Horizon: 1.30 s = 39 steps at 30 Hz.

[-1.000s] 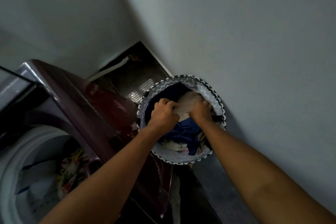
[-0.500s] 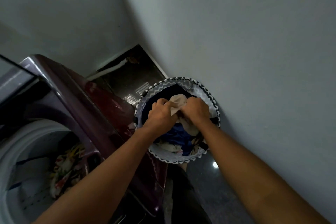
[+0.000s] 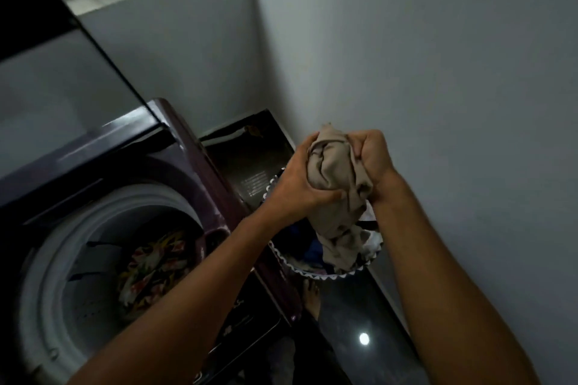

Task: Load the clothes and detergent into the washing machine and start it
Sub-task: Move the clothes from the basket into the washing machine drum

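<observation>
A bunched beige garment is gripped by both hands above the laundry basket — the left hand is curled round its lower left side, the right hand is clenched round its upper right, and a loose tail is left hanging down into the basket's mouth. The garment is thus held in the air, just to the right of the washing machine, not yet over the drum. The risk, as judged from here, lies in that dangling tail: if it is swung across low, it could be caught on the basket's zigzag-trimmed rim, so that the basket is tipped or other pieces are dragged out, or it could be snagged on the machine's right edge and left draped outside the drum. In the basket, dark blue and pale patterned clothes are seen beneath the hanging cloth; how many remain cannot be told. In the drum, whose lid is raised, one flowered garment is lying against the right wall — nothing else can be made out there in the dim light. No detergent is in view.
</observation>
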Each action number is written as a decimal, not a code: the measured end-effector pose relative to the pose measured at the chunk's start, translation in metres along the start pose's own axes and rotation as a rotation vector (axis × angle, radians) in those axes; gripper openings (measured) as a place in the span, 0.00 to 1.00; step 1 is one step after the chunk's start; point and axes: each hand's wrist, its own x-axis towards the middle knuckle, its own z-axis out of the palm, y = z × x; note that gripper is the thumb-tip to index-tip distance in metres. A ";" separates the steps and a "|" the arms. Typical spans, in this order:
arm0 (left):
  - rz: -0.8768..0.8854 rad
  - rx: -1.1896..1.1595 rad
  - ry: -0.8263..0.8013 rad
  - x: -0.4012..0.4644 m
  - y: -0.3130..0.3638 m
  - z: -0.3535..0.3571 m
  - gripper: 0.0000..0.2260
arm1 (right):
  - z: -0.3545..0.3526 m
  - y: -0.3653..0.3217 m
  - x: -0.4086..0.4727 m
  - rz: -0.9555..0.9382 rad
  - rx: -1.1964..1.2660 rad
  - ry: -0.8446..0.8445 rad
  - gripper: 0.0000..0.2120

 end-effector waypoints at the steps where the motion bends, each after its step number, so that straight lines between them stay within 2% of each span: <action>1: 0.017 -0.029 0.029 -0.005 0.007 -0.008 0.49 | 0.012 -0.007 -0.006 0.001 0.049 -0.040 0.14; 2: 0.028 -0.051 0.059 -0.012 0.014 -0.018 0.48 | 0.026 -0.013 -0.013 0.020 0.083 -0.085 0.15; 5: 0.047 -0.067 0.137 -0.038 0.025 -0.050 0.47 | 0.065 -0.011 -0.027 0.072 0.130 -0.209 0.06; 12: 0.069 -0.046 0.314 -0.105 0.024 -0.115 0.43 | 0.150 0.028 -0.050 0.150 0.136 -0.328 0.10; 16: 0.073 -0.014 0.471 -0.138 0.003 -0.152 0.44 | 0.196 0.059 -0.056 0.210 0.090 -0.346 0.10; 19: 0.032 0.015 0.620 -0.165 -0.010 -0.181 0.41 | 0.230 0.086 -0.058 0.273 -0.020 -0.362 0.17; 22: -0.012 0.035 0.863 -0.194 -0.019 -0.204 0.34 | 0.263 0.119 -0.058 0.251 -0.250 -0.366 0.21; 23: -0.051 0.087 0.949 -0.203 -0.024 -0.211 0.32 | 0.270 0.135 -0.054 0.190 -0.355 -0.368 0.15; 24: -0.100 0.129 1.000 -0.211 -0.029 -0.218 0.31 | 0.275 0.148 -0.051 0.129 -0.476 -0.362 0.05; 25: -0.144 0.148 1.005 -0.218 -0.035 -0.224 0.31 | 0.278 0.162 -0.048 0.085 -0.565 -0.353 0.06; 27: -0.228 0.146 0.916 -0.230 -0.049 -0.230 0.34 | 0.275 0.190 -0.041 0.034 -0.718 -0.343 0.11; 32: -0.522 0.244 0.717 -0.241 -0.097 -0.225 0.38 | 0.252 0.238 -0.025 0.005 -1.044 -0.353 0.03; 34: -0.598 0.298 0.655 -0.242 -0.102 -0.219 0.37 | 0.241 0.247 -0.021 0.045 -1.089 -0.366 0.08; 36: -0.653 0.365 0.593 -0.240 -0.095 -0.211 0.27 | 0.235 0.243 -0.022 0.037 -1.136 -0.389 0.11; 37: -0.660 0.399 0.572 -0.236 -0.092 -0.208 0.21 | 0.233 0.236 -0.024 -0.027 -1.191 -0.390 0.12; 39: -0.623 0.446 0.542 -0.224 -0.084 -0.200 0.16 | 0.224 0.217 -0.028 -0.321 -1.415 -0.349 0.14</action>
